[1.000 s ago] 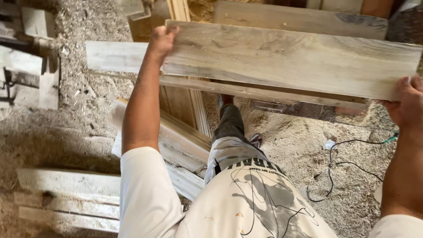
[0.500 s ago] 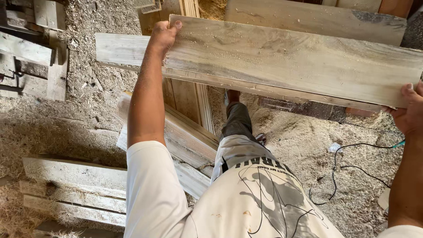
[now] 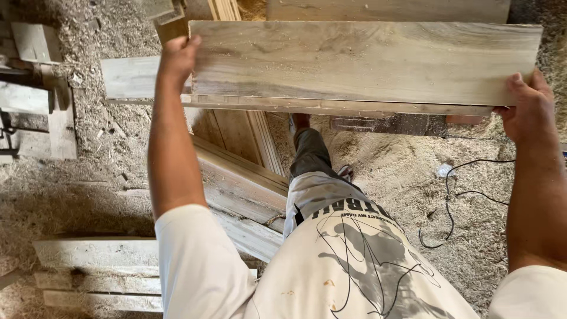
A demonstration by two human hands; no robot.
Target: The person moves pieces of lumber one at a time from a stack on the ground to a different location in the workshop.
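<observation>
I hold a long, pale wooden plank [image 3: 366,62] flat and crosswise in front of me, above the floor. My left hand [image 3: 177,59] grips its left end and my right hand [image 3: 528,106] grips its right end. Fine sawdust lies on the plank's top face. Below it a second plank [image 3: 133,80] juts out to the left, resting on a stack of boards.
Sawdust covers the floor [image 3: 384,171]. Door-like wooden frames [image 3: 236,171] lie under my legs. More planks [image 3: 94,266] lie at the lower left, scrap boards [image 3: 35,88] at the left edge. A black cable [image 3: 452,201] snakes across the floor at the right.
The plank has levelled out and sits higher and more squarely across the view. My view has shifted forward a little over the boards.
</observation>
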